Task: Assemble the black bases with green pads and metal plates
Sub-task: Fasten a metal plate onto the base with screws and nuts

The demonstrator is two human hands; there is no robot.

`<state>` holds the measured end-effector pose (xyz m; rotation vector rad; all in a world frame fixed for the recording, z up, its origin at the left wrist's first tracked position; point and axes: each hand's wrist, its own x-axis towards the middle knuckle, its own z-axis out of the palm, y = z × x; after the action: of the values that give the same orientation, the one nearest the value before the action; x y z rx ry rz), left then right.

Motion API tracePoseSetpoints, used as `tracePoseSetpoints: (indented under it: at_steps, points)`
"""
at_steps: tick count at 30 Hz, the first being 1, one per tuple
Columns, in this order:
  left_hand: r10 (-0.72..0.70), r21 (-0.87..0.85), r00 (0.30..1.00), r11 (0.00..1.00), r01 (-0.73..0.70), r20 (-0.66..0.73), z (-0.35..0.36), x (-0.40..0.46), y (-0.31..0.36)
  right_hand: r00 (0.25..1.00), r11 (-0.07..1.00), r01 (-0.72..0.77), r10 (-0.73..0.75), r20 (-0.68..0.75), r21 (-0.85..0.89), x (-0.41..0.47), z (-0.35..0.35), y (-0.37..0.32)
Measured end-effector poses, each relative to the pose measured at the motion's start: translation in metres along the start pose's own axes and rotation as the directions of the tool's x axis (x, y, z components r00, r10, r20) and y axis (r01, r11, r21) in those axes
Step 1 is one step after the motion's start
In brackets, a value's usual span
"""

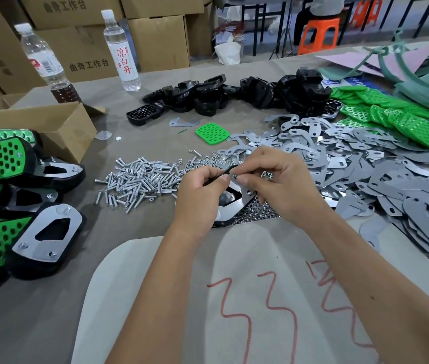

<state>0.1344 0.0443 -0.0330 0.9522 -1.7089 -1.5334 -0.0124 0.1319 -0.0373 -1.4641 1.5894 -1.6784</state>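
At the table's middle my left hand (199,195) grips a black base with a metal plate (234,203) on it, held upright. My right hand (273,177) pinches something small at the top edge of that base; what it pinches is hidden by my fingers. A heap of silver screws (139,179) lies just left of my hands and small nuts (258,211) lie under them. Loose metal plates (365,164) cover the table to the right. Black bases (234,93) are piled at the back, green pads (392,114) at the back right. One green pad (212,133) lies alone.
Finished assemblies (11,206) are stacked at the left edge beside an open cardboard box (50,127). Two bottles (122,48) stand at the back left before stacked cartons. A white sheet with red marks (234,298) lies under my forearms. A person sits on an orange stool (318,32) far behind.
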Motion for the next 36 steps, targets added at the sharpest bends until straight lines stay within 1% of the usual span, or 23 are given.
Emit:
tracePoseSetpoints:
  at_steps: [3, 7, 9, 13, 16, 19, 20, 22, 24, 29, 32, 34, 36]
  points:
    - [0.002, -0.008, 1.000, 1.000, -0.002, 0.003, 0.0007, -0.0004, 0.0002, 1.000, 1.000, 0.002, -0.002, -0.011, -0.010, 0.0002, 0.0001, 0.0025]
    - [0.022, 0.002, 1.000, 1.000, -0.022, 0.010, 0.0019, -0.0024, 0.0017, 0.997, 0.998, 0.025, -0.029, -0.072, -0.056, -0.0017, 0.0015, 0.0041]
    - [0.014, 0.004, 1.000, 1.000, -0.014, 0.005, 0.0013, -0.0021, 0.0009, 0.997, 0.996, 0.039, -0.044, -0.061, -0.081, -0.0020, 0.0020, 0.0034]
    - [-0.004, -0.013, 1.000, 1.000, 0.004, -0.020, -0.0011, 0.0003, -0.0004, 0.999, 0.998, 0.043, -0.044, -0.001, -0.053, -0.0008, 0.0007, 0.0041]
    - [-0.012, -0.020, 1.000, 1.000, 0.012, -0.018, -0.0011, 0.0005, -0.0019, 1.000, 0.999, 0.003, -0.003, -0.007, -0.033, -0.0012, 0.0011, 0.0058]
    - [-0.020, -0.026, 1.000, 0.999, 0.020, -0.022, -0.0012, 0.0014, -0.0035, 1.000, 0.998, 0.023, -0.022, 0.017, -0.056, -0.0020, 0.0030, 0.0051]
    - [-0.026, -0.032, 0.999, 0.999, 0.025, -0.026, -0.0010, 0.0018, -0.0034, 1.000, 0.999, 0.017, -0.016, 0.018, -0.046, -0.0019, 0.0024, 0.0033]
    - [-0.047, -0.047, 0.998, 0.998, 0.045, -0.038, -0.0006, 0.0020, -0.0035, 0.999, 1.000, -0.005, 0.004, -0.040, -0.029, -0.0012, 0.0006, 0.0035]
    - [-0.064, -0.060, 0.997, 0.996, 0.061, -0.043, -0.0004, 0.0023, -0.0037, 0.998, 0.999, -0.011, 0.009, -0.058, -0.031, -0.0015, -0.0004, 0.0044]
    - [-0.050, -0.051, 0.998, 0.998, 0.048, -0.046, -0.0004, 0.0028, -0.0033, 1.000, 0.997, -0.022, 0.021, -0.013, -0.068, -0.0024, 0.0035, -0.0011]
    - [-0.080, -0.082, 0.995, 0.994, 0.076, -0.054, 0.0004, 0.0027, -0.0030, 0.998, 1.000, -0.025, 0.025, -0.059, 0.001, -0.0005, 0.0003, 0.0013]
    - [-0.085, -0.084, 0.995, 0.993, 0.080, -0.059, 0.0004, 0.0029, -0.0033, 0.998, 0.999, -0.032, 0.033, -0.062, 0.020, -0.0014, 0.0006, -0.0002]
    - [-0.071, -0.071, 0.996, 0.995, 0.066, -0.060, 0.0004, 0.0035, -0.0046, 0.999, 0.999, -0.031, 0.030, -0.030, -0.024, -0.0032, 0.0033, -0.0032]
